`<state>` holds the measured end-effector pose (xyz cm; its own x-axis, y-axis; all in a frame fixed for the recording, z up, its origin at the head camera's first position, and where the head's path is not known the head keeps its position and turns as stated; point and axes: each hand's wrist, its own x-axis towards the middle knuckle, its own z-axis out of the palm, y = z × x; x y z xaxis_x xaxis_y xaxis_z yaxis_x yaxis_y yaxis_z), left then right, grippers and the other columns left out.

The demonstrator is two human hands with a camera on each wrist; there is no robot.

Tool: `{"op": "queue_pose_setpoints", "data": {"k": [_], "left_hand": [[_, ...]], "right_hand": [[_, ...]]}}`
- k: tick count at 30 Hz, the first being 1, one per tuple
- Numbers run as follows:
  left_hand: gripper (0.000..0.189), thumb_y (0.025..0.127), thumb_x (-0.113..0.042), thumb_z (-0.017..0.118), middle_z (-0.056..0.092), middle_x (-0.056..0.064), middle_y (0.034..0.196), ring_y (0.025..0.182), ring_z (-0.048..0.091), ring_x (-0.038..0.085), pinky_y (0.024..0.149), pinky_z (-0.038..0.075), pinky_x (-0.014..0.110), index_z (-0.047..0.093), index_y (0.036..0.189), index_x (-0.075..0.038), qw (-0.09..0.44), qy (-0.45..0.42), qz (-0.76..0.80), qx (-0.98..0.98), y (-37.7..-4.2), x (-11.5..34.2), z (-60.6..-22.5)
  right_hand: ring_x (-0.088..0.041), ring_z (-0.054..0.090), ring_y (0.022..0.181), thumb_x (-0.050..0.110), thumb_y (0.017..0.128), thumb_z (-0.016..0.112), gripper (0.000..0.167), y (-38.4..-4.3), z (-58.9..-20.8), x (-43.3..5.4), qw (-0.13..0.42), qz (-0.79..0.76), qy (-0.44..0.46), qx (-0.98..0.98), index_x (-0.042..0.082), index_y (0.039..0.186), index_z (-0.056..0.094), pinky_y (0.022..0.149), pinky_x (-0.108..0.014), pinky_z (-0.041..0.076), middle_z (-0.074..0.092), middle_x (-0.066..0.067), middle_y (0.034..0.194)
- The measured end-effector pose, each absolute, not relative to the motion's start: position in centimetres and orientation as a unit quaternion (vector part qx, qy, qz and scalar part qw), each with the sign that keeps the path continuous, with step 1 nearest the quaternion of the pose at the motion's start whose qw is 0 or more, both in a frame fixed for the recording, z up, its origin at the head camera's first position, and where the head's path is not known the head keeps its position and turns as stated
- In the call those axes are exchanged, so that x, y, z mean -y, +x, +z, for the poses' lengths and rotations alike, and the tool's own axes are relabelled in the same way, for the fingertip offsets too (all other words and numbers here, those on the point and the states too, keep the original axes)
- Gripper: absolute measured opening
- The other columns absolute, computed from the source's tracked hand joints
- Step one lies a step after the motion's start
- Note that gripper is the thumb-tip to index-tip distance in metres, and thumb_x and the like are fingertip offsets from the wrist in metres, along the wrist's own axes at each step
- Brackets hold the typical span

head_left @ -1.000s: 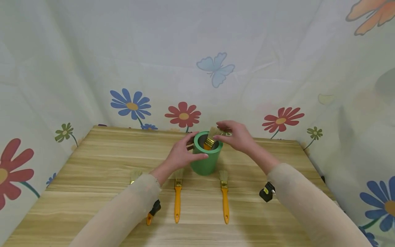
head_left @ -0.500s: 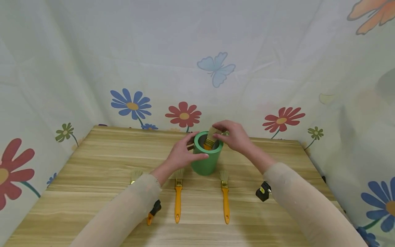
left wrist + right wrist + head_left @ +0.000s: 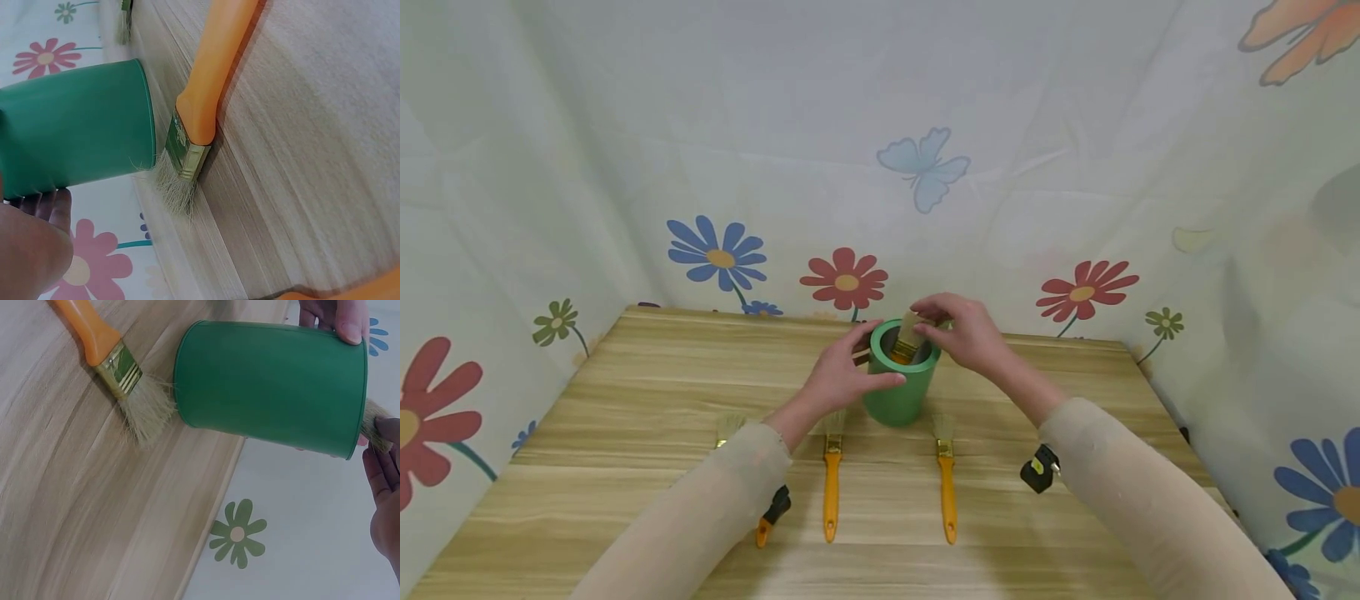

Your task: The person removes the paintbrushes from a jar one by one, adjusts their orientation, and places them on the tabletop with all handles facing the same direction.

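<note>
A green can (image 3: 897, 402) stands upright near the back of the wooden table. My left hand (image 3: 837, 377) grips it near the rim, thumb in front and fingers round the far side. With its bristle end up, a paintbrush (image 3: 906, 347) leans inside the can, its handle mostly hidden by the wall. My right hand (image 3: 967, 335) pinches the pale bristles between thumb and fingers just above the opening. In the right wrist view, the bristles (image 3: 373, 425) stick out past the rim, between the fingertips.
Two orange-handled paintbrushes, one left of centre (image 3: 831, 492) and one right (image 3: 948, 496), lie before the can. Another brush (image 3: 763, 532) is partly hidden under my left sleeve. Behind the table (image 3: 715, 358) hangs a flowered cloth (image 3: 820, 192).
The paintbrush has sunk deeper into the can, so less of its orange handle shows. My right hand has shifted slightly left with it. My left hand has kept its hold on the can.
</note>
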<state>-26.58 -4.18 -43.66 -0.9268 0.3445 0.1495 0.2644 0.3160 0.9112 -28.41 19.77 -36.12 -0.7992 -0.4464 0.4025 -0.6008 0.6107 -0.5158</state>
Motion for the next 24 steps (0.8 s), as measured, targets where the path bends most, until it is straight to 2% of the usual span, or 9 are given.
{"op": "queue_pose_setpoints", "data": {"k": [9,18,24], "left_hand": [[0.094,0.086,-0.038,0.093,0.052,0.004,0.158,0.146,0.052,0.036,0.117,0.048,0.054,0.042,0.164,-0.023,0.036,0.188,0.554,-0.81,-26.5,4.3,-43.7],[0.094,0.085,-0.039,0.093,0.053,0.003,0.158,0.145,0.053,0.035,0.118,0.047,0.054,0.043,0.163,-0.023,0.034,0.186,0.557,-0.809,-26.5,4.2,-43.7],[0.093,0.085,-0.034,0.093,0.053,0.005,0.157,0.144,0.053,0.037,0.119,0.046,0.055,0.044,0.163,-0.022,0.035,0.192,0.568,-0.8,-26.6,4.2,-43.8]], "right_hand": [[-0.027,0.075,0.098,0.007,0.099,0.078,0.026,-27.8,-35.3,-19.7,0.098,0.351,0.293,0.884,0.001,0.123,0.075,0.089,-0.045,0.064,0.078,-0.012,0.111],[-0.026,0.075,0.098,0.005,0.098,0.078,0.023,-27.5,-33.4,-20.2,0.13,0.342,0.301,0.881,0.002,0.12,0.077,0.089,-0.048,0.064,0.078,-0.012,0.11],[-0.026,0.075,0.1,0.005,0.097,0.079,0.024,-26.9,-31.8,-20.8,0.15,0.345,0.292,0.879,0.003,0.121,0.076,0.085,-0.043,0.065,0.078,-0.011,0.113]]}}
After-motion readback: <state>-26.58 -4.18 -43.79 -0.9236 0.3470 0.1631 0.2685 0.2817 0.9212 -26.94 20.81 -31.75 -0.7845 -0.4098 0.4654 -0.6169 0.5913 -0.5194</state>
